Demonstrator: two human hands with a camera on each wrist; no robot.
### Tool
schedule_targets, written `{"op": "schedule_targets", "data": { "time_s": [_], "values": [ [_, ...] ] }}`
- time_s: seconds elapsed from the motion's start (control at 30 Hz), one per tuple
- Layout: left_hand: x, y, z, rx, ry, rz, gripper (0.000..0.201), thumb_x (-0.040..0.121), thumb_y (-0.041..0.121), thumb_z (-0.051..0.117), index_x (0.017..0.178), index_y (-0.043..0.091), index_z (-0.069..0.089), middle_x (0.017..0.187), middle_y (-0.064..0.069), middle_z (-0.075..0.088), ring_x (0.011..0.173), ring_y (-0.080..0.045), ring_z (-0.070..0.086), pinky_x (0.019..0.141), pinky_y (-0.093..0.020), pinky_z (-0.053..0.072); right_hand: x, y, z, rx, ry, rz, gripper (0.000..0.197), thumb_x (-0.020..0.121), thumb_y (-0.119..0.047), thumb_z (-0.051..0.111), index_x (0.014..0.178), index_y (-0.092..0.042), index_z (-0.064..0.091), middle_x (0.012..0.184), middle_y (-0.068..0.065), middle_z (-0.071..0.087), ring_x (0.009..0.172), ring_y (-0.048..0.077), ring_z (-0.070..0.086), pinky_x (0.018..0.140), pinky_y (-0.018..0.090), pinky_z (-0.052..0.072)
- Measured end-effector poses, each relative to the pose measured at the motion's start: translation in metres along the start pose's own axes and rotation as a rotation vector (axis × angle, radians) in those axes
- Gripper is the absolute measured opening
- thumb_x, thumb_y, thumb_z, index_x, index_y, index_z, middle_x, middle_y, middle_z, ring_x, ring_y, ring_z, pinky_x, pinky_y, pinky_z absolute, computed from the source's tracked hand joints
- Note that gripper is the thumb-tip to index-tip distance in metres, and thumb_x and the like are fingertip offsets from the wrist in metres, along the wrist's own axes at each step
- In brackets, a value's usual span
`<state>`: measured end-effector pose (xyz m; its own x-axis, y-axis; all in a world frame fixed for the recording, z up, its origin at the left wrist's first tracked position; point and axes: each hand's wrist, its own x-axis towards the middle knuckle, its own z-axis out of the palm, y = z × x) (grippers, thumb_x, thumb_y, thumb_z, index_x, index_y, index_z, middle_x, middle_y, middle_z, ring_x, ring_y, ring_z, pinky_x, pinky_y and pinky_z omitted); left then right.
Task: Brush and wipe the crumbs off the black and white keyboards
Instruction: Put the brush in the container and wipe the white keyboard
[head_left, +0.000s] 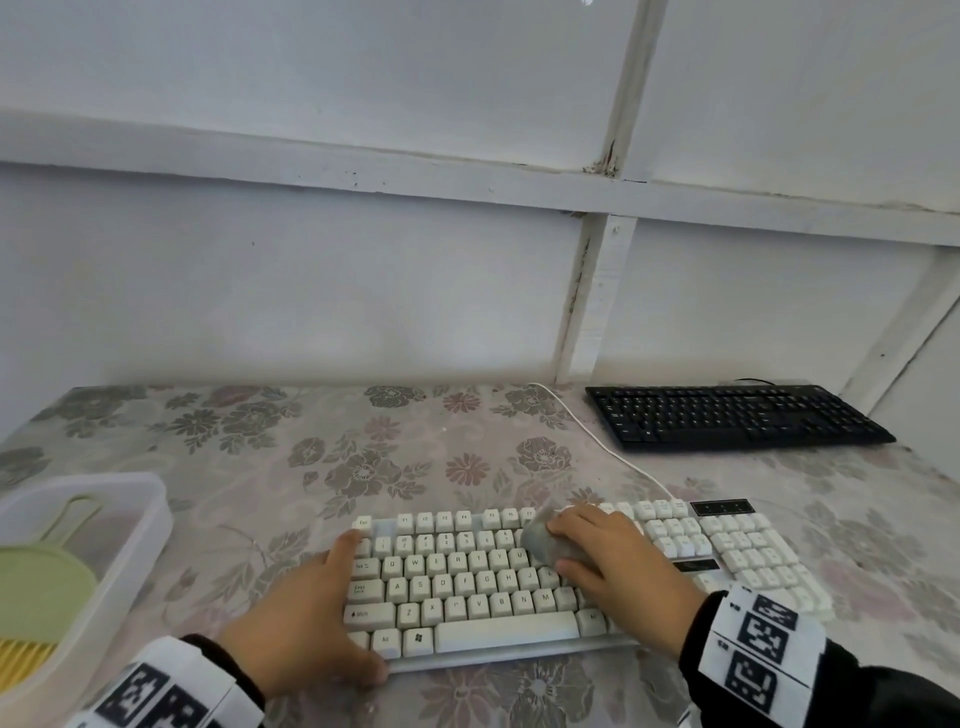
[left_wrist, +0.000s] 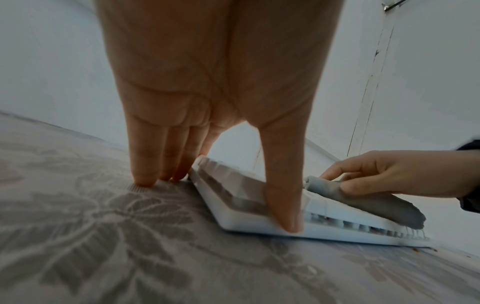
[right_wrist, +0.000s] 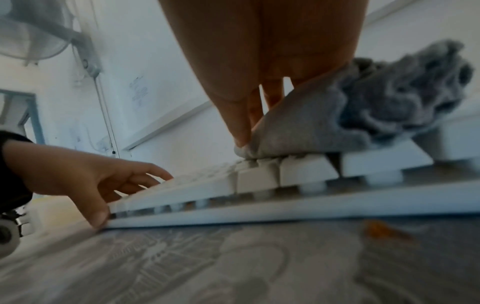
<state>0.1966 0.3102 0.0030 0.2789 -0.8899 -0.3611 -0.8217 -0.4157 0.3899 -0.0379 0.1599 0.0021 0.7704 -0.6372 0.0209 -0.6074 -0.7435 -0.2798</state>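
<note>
The white keyboard (head_left: 467, 582) lies near the table's front edge. My left hand (head_left: 322, 613) braces its left end with straight fingers: the thumb (left_wrist: 285, 205) presses the front edge and the other fingertips (left_wrist: 145, 179) rest on the tablecloth beside it. My right hand (head_left: 613, 556) grips a bunched grey cloth (head_left: 540, 540) and presses it on the upper middle keys; the cloth (right_wrist: 324, 123) covers several keycaps. The black keyboard (head_left: 727, 415) sits at the back right, away from both hands. An orange crumb (right_wrist: 376, 228) lies on the tablecloth just in front of the white keyboard (right_wrist: 259, 181).
A clear plastic tub (head_left: 150, 519) at the left edge holds a green dustpan (head_left: 41, 587) and a yellow brush (head_left: 21, 660). The white keyboard's cable (head_left: 597, 441) runs back toward the wall. The floral tablecloth (head_left: 363, 457) covers the table.
</note>
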Motion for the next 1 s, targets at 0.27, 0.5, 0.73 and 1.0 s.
{"op": "schedule_targets", "data": {
  "time_s": [0.27, 0.5, 0.73, 1.0],
  "values": [
    [-0.001, 0.001, 0.000, -0.006, -0.005, -0.008, 0.119, 0.061, 0.050, 0.075, 0.146, 0.026, -0.005, 0.114, 0.009, 0.042, 0.097, -0.007, 0.042, 0.086, -0.014, 0.036, 0.032, -0.024, -0.022, -0.020, -0.038, 0.015, 0.020, 0.095, -0.026, 0.047, 0.098, -0.017, 0.065, 0.099, -0.007, 0.053, 0.088, 0.009, 0.054, 0.069, 0.012, 0.040],
    [0.000, 0.001, -0.001, 0.007, 0.002, -0.007, 0.118, 0.061, 0.048, 0.076, 0.146, 0.027, -0.004, 0.128, 0.005, 0.043, 0.107, -0.011, 0.044, 0.094, -0.018, 0.036, 0.098, -0.107, -0.009, 0.110, -0.092, -0.087, 0.024, 0.097, -0.023, 0.043, 0.105, -0.008, 0.060, 0.098, 0.004, 0.063, 0.085, 0.018, 0.060, 0.080, 0.027, 0.052],
    [0.003, -0.002, 0.001, -0.009, 0.010, -0.011, 0.119, 0.060, 0.047, 0.078, 0.146, 0.025, 0.000, 0.132, 0.004, 0.043, 0.116, -0.013, 0.044, 0.098, -0.020, 0.035, 0.125, -0.132, 0.022, -0.202, -0.224, -0.067, 0.011, 0.092, -0.006, 0.047, 0.096, -0.002, 0.056, 0.130, 0.012, 0.031, 0.101, 0.037, 0.048, 0.081, 0.041, 0.043],
    [0.005, -0.006, 0.004, -0.023, 0.026, 0.012, 0.117, 0.059, 0.049, 0.076, 0.144, 0.027, -0.001, 0.131, 0.005, 0.042, 0.113, -0.011, 0.045, 0.095, -0.019, 0.036, 0.114, -0.094, 0.005, -0.147, -0.320, -0.111, 0.036, 0.099, -0.030, 0.041, 0.102, -0.002, 0.063, 0.095, 0.012, 0.066, 0.085, 0.028, 0.064, 0.082, 0.037, 0.053]
  ]
}}
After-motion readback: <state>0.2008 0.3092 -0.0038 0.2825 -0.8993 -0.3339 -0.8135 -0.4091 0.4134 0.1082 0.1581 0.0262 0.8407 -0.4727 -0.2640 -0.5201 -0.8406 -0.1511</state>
